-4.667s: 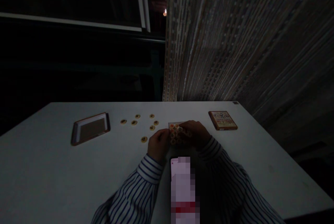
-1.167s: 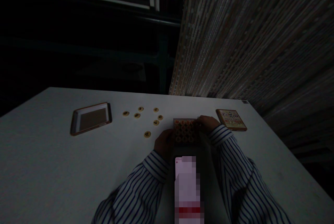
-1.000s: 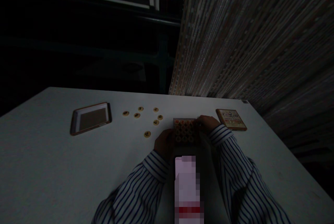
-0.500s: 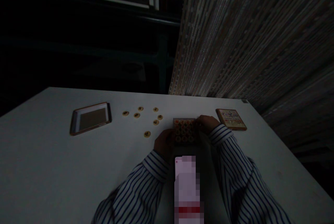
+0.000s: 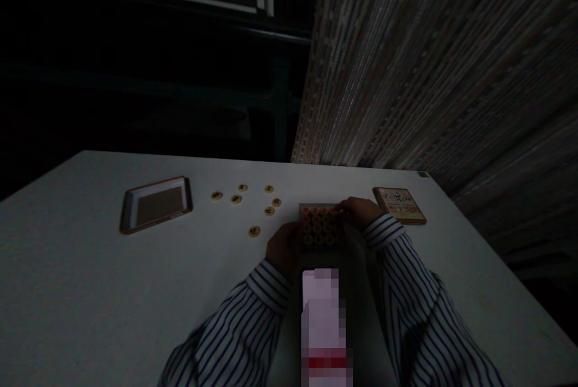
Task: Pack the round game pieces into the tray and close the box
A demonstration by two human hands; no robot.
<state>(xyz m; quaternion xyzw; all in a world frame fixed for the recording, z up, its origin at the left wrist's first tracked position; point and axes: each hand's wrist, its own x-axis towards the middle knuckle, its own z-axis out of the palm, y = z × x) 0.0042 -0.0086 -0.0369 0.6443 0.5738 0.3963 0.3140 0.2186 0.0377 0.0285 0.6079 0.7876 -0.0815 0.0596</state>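
Note:
A small tray packed with round wooden game pieces marked in red sits on the white table in front of me. My left hand curls against the tray's near left corner. My right hand rests at its far right corner, fingers bent onto the edge. Several loose round pieces with dark marks lie on the table to the left of the tray. The light is very dim, so the fingertips are hard to make out.
An empty box half with a brown rim lies at the left. A printed box lid lies at the right. A lit phone stands near my chest. A woven curtain hangs behind the table.
Since 4.7 s ago my hands have set the pieces flat into the tray and my right hand has shifted to its right corner. Over the last second almost nothing moves.

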